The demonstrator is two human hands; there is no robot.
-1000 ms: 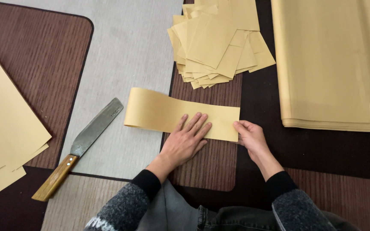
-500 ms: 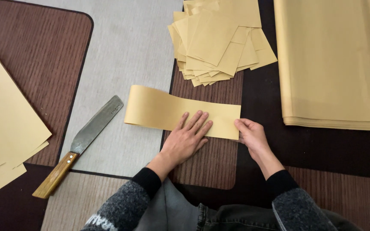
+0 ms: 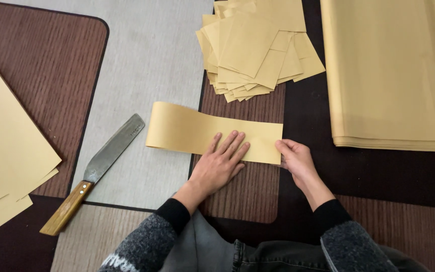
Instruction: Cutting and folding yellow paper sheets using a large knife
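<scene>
Kneeling over the patterned floor, the person shows grey knitted sleeves (image 3: pixel 147 244) at the very bottom of the view, with dark denim between them. Just beyond, the left hand (image 3: pixel 220 163) lies flat, palm down and fingers spread a little, pressing on a long strip of tan paper (image 3: pixel 187 130); it grips nothing. The right hand (image 3: pixel 294 158) sits at the strip's right end, fingers curled and pinching the paper's edge between thumb and fingertips. The strip runs left to right across the seam where a pale grey panel meets a brown ribbed one, and its left end curls up slightly off the floor instead of lying flat.

Off to the left of the hands, well apart from them, a broad flat-bladed knife (image 3: pixel 109 153) lies slantwise on the grey panel, its wooden handle (image 3: pixel 66 210) pointing down toward the person and the blade tip pointing toward the strip's left end without touching it. Further left, large tan sheets (image 3: pixel 11 151) overlap at the frame's edge.

Beyond the strip, a loose heap of square cut pieces (image 3: pixel 258 50) of the same tan paper fans out untidily, near the strip's far edge but not touching it. To the right, a thick stack of big uncut sheets (image 3: pixel 388 70) lies square on the dark floor, its near edge roughly level with the right hand.
</scene>
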